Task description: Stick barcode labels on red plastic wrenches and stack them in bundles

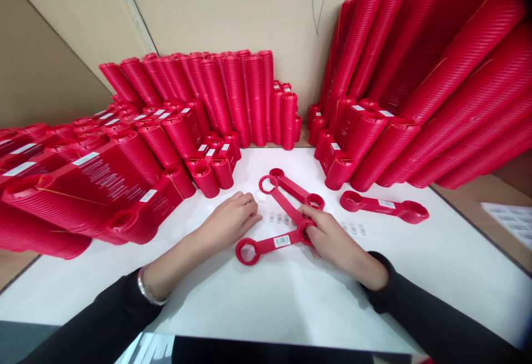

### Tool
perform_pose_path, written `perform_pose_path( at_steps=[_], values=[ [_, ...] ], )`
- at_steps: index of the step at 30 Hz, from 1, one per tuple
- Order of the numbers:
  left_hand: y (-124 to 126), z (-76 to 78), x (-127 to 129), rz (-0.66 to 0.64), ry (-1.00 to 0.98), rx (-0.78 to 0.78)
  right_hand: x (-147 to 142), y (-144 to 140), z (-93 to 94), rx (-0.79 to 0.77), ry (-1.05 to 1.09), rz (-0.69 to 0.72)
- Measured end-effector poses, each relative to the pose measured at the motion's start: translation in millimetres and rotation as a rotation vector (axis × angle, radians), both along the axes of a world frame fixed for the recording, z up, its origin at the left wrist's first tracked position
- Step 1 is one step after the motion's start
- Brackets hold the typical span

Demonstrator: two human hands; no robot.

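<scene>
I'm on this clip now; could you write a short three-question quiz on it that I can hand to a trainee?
1. Which hand grips one end of the labelled red piece lying nearest the person?
A) left
B) right
C) both

2. True or false: a bracelet circles the right wrist.

3. What colour is the sticker on the lone red piece at the right of the table?

Key:
1. B, the right hand.
2. False; the bracelet circles the left wrist.
3. White.
</scene>
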State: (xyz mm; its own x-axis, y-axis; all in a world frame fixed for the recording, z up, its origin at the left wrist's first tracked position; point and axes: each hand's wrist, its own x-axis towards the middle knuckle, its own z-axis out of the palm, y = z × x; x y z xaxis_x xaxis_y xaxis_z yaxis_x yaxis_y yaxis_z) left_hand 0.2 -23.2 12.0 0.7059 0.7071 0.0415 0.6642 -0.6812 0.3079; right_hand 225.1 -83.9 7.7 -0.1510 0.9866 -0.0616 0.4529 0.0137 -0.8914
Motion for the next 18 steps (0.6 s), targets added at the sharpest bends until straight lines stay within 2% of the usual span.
perform_pose_path(
  at_steps=[5, 8, 12, 18],
  values=[
    [-2, 2.5, -5, 0.008, 0.002, -0.117, -8, -3, -5.2, -0.210, 0.135, 0.026],
    [-8, 7.0, -3, -0.001, -0.025, -0.178, -13, -8, -8.1, -0.260, 0.211, 0.037],
    [-13, 6.5, 2, 0.029, -0.007, -0.193, -16, -11, -8.0, -0.232, 0.192, 0.045],
    [-14, 7.4, 5, 0.076, -0.031, -0.220, -15, -10, -5.6, -0.082, 0.068, 0.066]
  ],
)
